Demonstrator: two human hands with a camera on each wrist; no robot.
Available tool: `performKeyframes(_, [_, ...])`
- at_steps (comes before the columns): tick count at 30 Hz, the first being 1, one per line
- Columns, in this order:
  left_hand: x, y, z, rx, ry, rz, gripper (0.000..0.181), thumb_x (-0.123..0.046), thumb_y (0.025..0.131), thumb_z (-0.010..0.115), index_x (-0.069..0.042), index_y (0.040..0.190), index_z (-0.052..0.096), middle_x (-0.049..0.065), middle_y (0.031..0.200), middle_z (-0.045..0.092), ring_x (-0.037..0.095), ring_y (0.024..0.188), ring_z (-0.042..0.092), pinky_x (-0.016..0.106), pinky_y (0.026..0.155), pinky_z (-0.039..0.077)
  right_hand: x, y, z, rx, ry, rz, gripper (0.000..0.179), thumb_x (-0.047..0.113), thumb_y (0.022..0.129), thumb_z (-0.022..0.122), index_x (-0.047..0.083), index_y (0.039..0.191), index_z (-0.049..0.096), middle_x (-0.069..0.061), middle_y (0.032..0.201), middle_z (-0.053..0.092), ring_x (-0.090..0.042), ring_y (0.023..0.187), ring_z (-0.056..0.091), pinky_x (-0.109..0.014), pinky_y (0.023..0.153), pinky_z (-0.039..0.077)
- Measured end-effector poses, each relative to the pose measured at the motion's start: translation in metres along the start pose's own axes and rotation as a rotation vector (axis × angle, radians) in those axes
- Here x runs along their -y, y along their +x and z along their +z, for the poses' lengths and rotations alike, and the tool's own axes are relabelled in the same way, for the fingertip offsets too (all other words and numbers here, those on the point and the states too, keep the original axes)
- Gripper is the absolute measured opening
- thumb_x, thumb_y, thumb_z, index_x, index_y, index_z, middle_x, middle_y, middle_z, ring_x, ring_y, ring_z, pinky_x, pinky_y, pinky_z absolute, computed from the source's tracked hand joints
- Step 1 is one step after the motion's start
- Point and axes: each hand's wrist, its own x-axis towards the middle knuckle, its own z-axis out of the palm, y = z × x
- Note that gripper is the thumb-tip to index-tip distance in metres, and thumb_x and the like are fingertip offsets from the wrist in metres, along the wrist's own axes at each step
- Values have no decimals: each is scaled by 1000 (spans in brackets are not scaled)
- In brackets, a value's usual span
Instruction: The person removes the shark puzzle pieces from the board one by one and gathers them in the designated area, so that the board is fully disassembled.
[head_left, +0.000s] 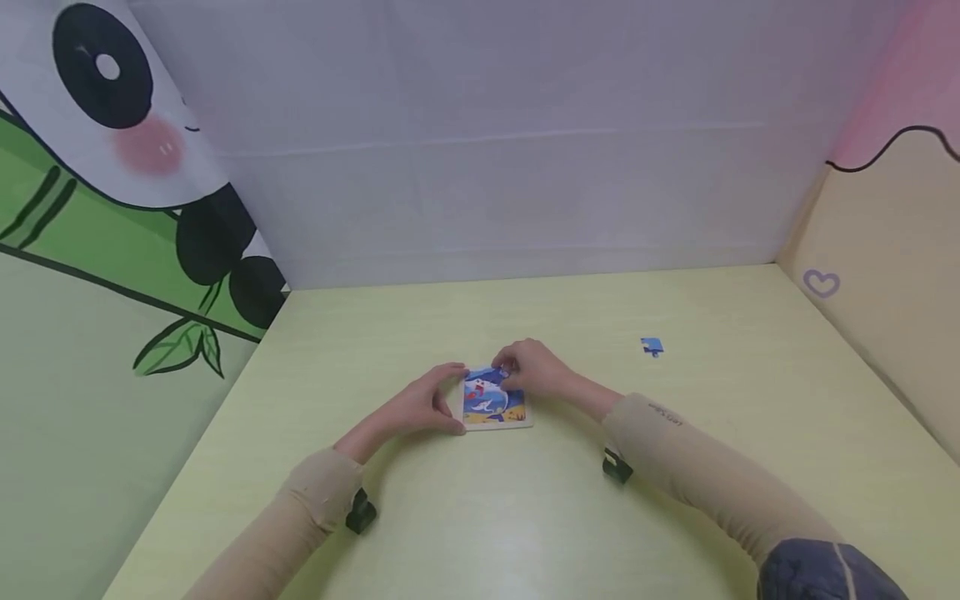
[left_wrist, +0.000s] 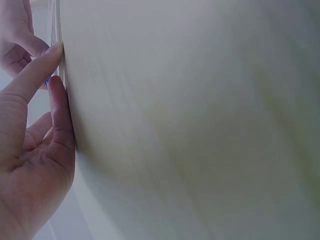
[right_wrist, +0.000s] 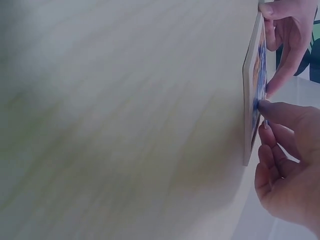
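Observation:
A small square jigsaw puzzle with a blue sea picture lies on the table in a pale frame. My left hand holds the frame by its left side, thumb at the near corner and fingertips at the far one. Over the upper right of the picture, my right hand pinches a puzzle piece between thumb and forefinger, mostly hidden by the fingers. Its thumb tip meets the picture surface in the right wrist view. Farther right, one loose blue puzzle piece lies apart on the table.
The pale yellow-green table ends at a whitish cloth wall behind. A side panel with a cartoon panda stands at left, a beige and pink panel at right. Dark wrist devices hang under both sleeves.

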Motion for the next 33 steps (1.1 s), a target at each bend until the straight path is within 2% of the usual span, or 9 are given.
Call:
performKeyframes(8, [4, 5, 2, 2, -2, 4, 94, -16, 76, 85, -13, 154, 33, 10, 165, 20, 12, 77, 63, 24, 70, 53, 1, -6, -6, -58, -55, -23, 32, 13, 83, 77, 8, 115, 72, -4, 102, 72, -16, 94, 61, -33, 87, 51])
performKeyframes(14, [5, 8, 1, 7, 3, 13, 95, -15, 76, 85, -12, 154, 32, 11, 165, 20, 11, 77, 64, 23, 71, 54, -7, -9, -16, -104, -22, 10, 35, 11, 82, 75, 9, 117, 72, -2, 98, 69, -17, 93, 56, -32, 84, 46])
performKeyframes(23, [7, 8, 3, 3, 6, 20, 96, -14, 74, 86, -11, 153, 33, 13, 165, 20, 11, 76, 64, 24, 71, 54, -38, -12, -33, -152, -71, -14, 34, 12, 82, 75, 10, 116, 72, -4, 101, 70, -21, 97, 58, -36, 87, 47])
performKeyframes(33, [8, 8, 3, -4, 2, 17, 95, -15, 74, 86, -12, 153, 34, 11, 165, 21, 11, 76, 64, 25, 71, 53, -77, -21, -53, -189, -119, 44, 33, 15, 85, 73, 12, 118, 71, -4, 104, 68, -23, 100, 56, -40, 89, 46])
